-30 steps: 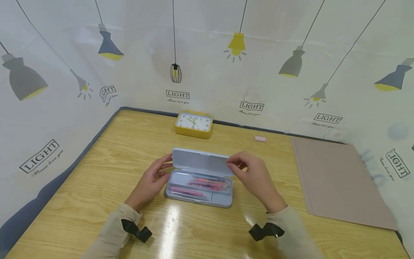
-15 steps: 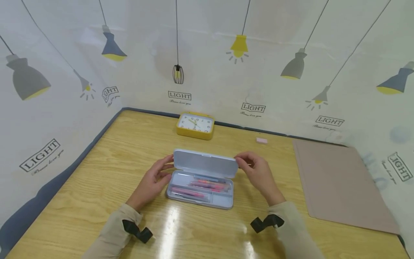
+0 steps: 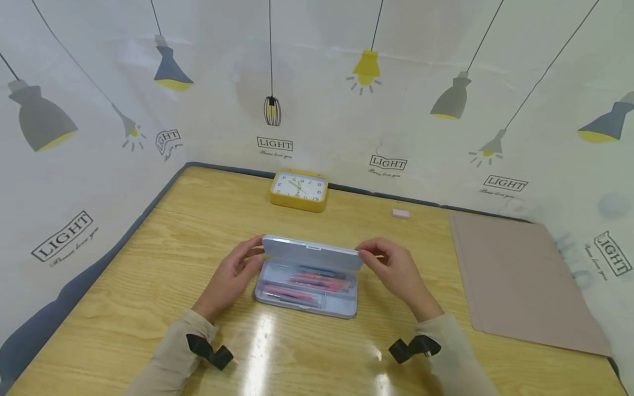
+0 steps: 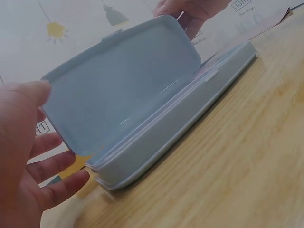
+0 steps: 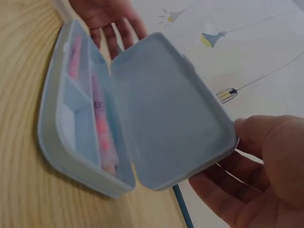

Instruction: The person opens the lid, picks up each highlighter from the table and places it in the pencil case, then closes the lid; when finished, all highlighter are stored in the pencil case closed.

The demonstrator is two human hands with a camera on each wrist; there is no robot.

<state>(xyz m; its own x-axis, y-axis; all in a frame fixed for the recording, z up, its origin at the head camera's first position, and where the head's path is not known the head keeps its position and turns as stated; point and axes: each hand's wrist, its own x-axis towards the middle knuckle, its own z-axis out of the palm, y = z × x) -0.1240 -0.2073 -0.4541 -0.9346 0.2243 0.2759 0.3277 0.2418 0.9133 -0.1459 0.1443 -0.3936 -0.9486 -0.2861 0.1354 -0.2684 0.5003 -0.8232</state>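
A light blue pencil case (image 3: pixel 339 304) stands on the wooden table with its hinged lid (image 3: pixel 312 253) raised and leaning forward over the tray. Pink pens (image 3: pixel 287 292) lie in the front compartment, and several more pens and pencils (image 3: pixel 322 280) fill the back one. My left hand (image 3: pixel 229 280) holds the lid's left corner, its thumb (image 4: pixel 35 91) at the edge and the other fingers spread beside the case. At the opposite corner, my right hand (image 3: pixel 393 269) pinches the lid, with the thumb (image 5: pixel 251 130) on the inner side and fingers behind it.
Behind the case, a yellow clock (image 3: pixel 299 191) lies near the table's back edge. A small pink eraser (image 3: pixel 400 213) sits to its right. A large flat pinkish-brown folder or board (image 3: pixel 525 280) covers the right side. Printed lamp-pattern walls (image 3: pixel 322 82) enclose the table.
My right hand has slid rightward along the lid to its right corner. The lid has tipped lower toward the tray. My left hand has stayed at the left corner.
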